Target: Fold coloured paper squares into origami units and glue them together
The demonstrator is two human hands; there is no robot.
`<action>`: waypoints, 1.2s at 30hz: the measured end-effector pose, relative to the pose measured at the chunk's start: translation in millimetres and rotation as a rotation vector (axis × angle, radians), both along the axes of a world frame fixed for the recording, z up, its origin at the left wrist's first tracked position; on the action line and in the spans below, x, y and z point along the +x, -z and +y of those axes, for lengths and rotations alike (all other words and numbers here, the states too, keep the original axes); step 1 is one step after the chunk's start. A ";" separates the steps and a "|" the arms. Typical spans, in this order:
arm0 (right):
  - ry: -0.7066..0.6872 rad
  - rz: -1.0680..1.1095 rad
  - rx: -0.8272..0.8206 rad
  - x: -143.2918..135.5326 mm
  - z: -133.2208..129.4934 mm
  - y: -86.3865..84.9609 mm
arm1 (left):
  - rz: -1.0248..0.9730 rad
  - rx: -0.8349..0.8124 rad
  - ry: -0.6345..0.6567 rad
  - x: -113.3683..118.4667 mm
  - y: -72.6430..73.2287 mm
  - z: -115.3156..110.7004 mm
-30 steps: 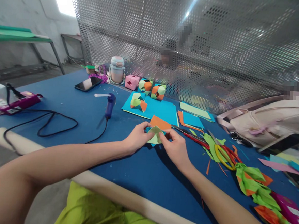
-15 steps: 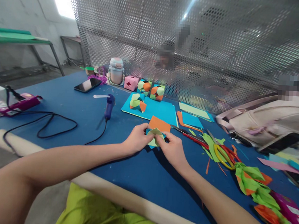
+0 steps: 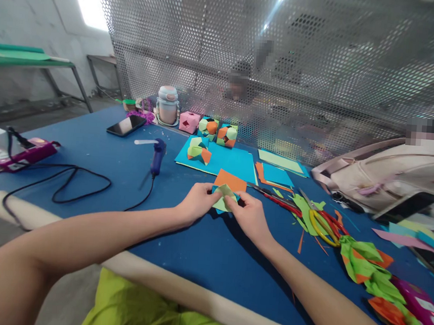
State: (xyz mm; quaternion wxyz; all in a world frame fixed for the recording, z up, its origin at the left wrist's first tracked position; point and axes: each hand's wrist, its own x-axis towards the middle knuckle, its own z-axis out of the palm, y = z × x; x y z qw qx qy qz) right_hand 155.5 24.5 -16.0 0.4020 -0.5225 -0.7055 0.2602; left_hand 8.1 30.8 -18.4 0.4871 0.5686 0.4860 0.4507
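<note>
Between my two hands is a small folded paper piece (image 3: 224, 195), pale green on top with blue showing at its edges. My left hand (image 3: 198, 203) pinches its left side, thumb on top. On the other side my right hand (image 3: 252, 215) grips it with thumb and fingers. An orange paper sheet (image 3: 232, 180) lies just beyond the fingers. Behind that, a folded green and orange paper piece (image 3: 199, 151) rests on a stack of blue sheets (image 3: 232, 162). The undersides of the fingers are hidden.
A glue gun (image 3: 158, 157) with a black cord stands left of my hands. Scissors with red handles (image 3: 281, 197), yellow-handled scissors (image 3: 322, 227) and green scraps lie to the right. Paper cubes (image 3: 226, 135), a bottle (image 3: 168, 105) and a phone (image 3: 126, 125) sit farther back, before a perforated metal screen.
The pale green flap between my hands has shifted and its fold looks different. Both hands keep their hold in nearly the same place. The view has moved very slightly.
</note>
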 end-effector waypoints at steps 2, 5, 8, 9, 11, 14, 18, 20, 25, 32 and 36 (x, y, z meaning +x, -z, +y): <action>-0.029 0.022 -0.014 0.7 0.1 -2.4 | 0.046 0.023 -0.014 -1.7 0.4 2.1; -0.051 0.080 -0.038 2.7 1.5 -6.3 | 0.083 0.052 -0.021 -4.1 1.3 5.1; -0.028 0.094 -0.046 4.2 3.9 -6.3 | 0.086 0.055 -0.022 -5.0 2.8 6.6; -0.018 0.090 -0.044 4.3 4.5 -5.4 | 0.086 0.053 -0.019 -4.9 3.4 6.8; -0.004 0.081 -0.038 4.2 5.2 -3.2 | 0.085 0.046 -0.003 -4.3 4.4 6.6; -0.007 0.072 -0.031 3.8 5.2 -0.7 | 0.033 0.022 0.030 -3.1 5.9 6.1; -0.021 0.071 -0.030 5.1 5.9 -0.6 | -0.102 -0.043 0.084 -2.0 7.4 6.1; -0.036 0.079 -0.021 6.3 7.0 -0.8 | -0.127 -0.062 0.101 -2.1 8.1 6.4; -0.091 0.093 0.030 7.4 9.2 1.7 | -0.076 -0.059 0.111 -3.5 8.5 6.2; -0.053 0.113 0.048 4.7 6.8 2.4 | -0.157 -0.066 0.128 -2.2 6.3 6.1; -0.058 0.134 0.048 4.6 6.3 0.6 | -0.105 -0.027 0.102 -1.8 6.6 7.7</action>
